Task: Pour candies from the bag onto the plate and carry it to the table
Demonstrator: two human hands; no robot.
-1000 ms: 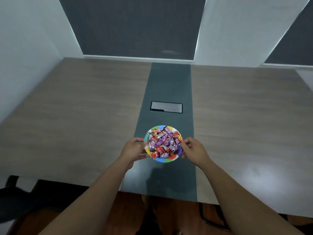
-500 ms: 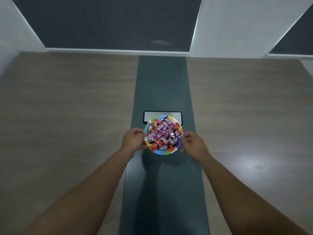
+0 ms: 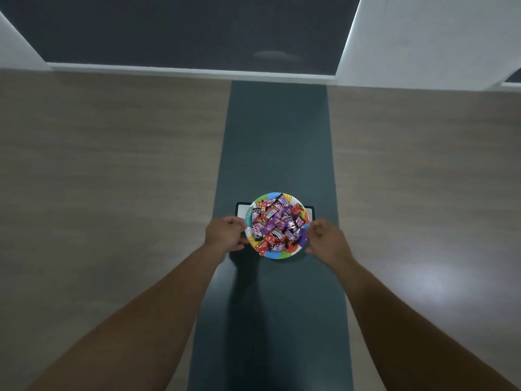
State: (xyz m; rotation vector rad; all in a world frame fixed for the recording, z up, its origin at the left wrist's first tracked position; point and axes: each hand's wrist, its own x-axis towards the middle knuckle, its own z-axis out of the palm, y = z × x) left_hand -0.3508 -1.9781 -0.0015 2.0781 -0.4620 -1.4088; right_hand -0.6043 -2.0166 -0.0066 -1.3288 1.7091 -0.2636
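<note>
The wooden table (image 3: 112, 179) and its dark centre strip (image 3: 276, 142) lie otherwise bare. The colourful paper plate (image 3: 277, 253) overlaps a black cable hatch (image 3: 309, 210) (uneven footing, likely), so heaped wrapped candies (image 3: 277, 227) could slide. The left hand (image 3: 224, 234) pinches the rim; the right hand (image 3: 327, 239) hovers released.

I am seeing the plate (image 3: 282, 253) sitting on the worktop's (image 3: 112, 179) centre strip (image 3: 277, 136), candies (image 3: 277, 227) lying on it. It is overlapping the hatch (image 3: 309, 214) behind it. My left hand (image 3: 225, 234) is lying at its left rim, my right hand (image 3: 327, 239) just beside its right.
</note>
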